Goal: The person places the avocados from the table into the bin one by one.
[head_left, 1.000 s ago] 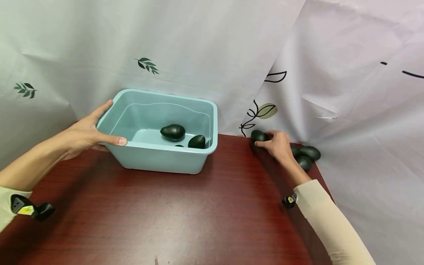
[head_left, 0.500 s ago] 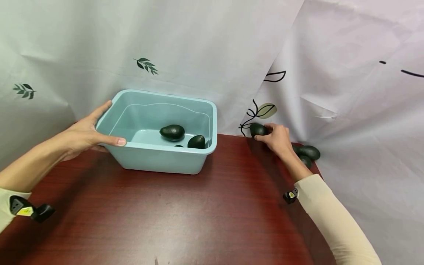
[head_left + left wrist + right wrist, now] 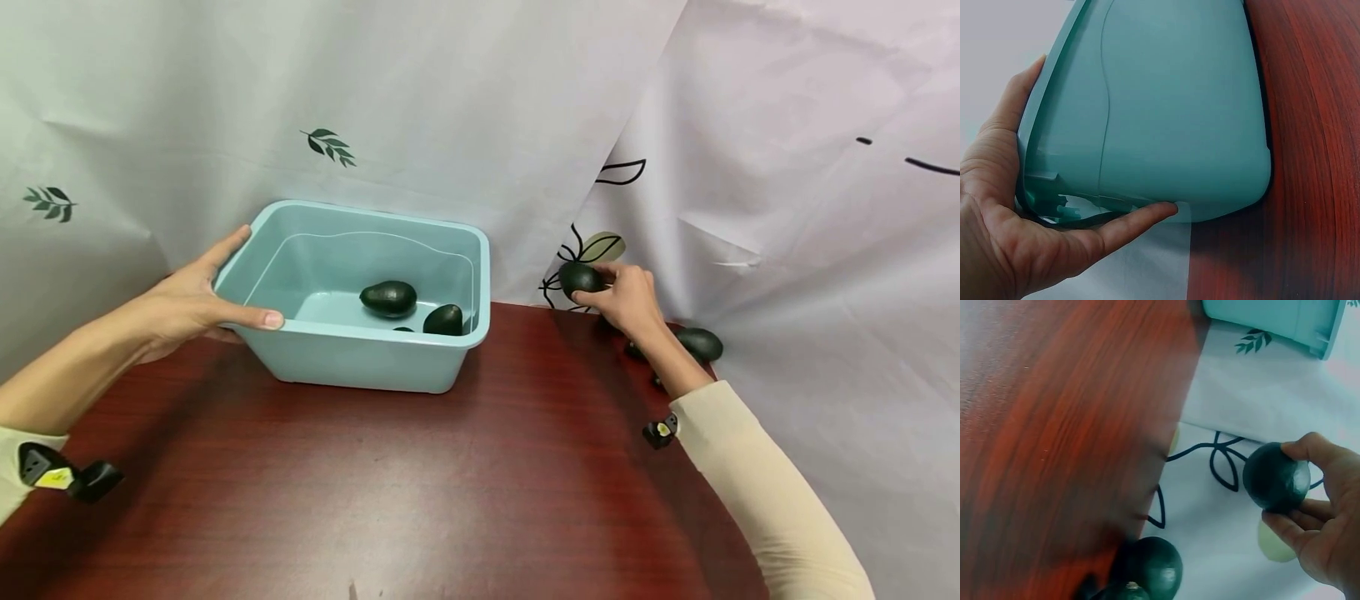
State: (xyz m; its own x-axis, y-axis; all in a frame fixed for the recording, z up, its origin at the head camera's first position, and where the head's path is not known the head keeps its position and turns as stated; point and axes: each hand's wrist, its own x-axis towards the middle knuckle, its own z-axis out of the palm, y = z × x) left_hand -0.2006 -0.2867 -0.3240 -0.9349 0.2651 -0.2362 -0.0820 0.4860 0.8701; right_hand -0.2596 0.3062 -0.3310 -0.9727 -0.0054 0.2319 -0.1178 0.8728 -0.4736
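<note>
A light blue plastic tub (image 3: 367, 362) stands on the table against the back sheet. My left hand (image 3: 183, 304) grips its left end, thumb along the front rim and a finger reaching up the side; the left wrist view shows the tub's outer wall (image 3: 1179, 112) between them. Inside the tub lie a dark green avocado (image 3: 388, 298), another avocado (image 3: 444, 319) and a sliver of a third behind the front rim. At the back right, my right hand (image 3: 632, 300) pinches an avocado (image 3: 1275, 477) between thumb and fingertips, raised above the table.
More avocados (image 3: 700, 343) sit at the table's right edge, partly hidden by my right forearm. Dark red wooden table (image 3: 450, 483) spreads in front of the tub. A white sheet (image 3: 465, 108) with leaf prints hangs behind and to the right.
My right hand has lifted its avocado upward and slightly left from the table's back edge. The remaining avocados at the right have shifted a little. My left hand stays on the tub.
</note>
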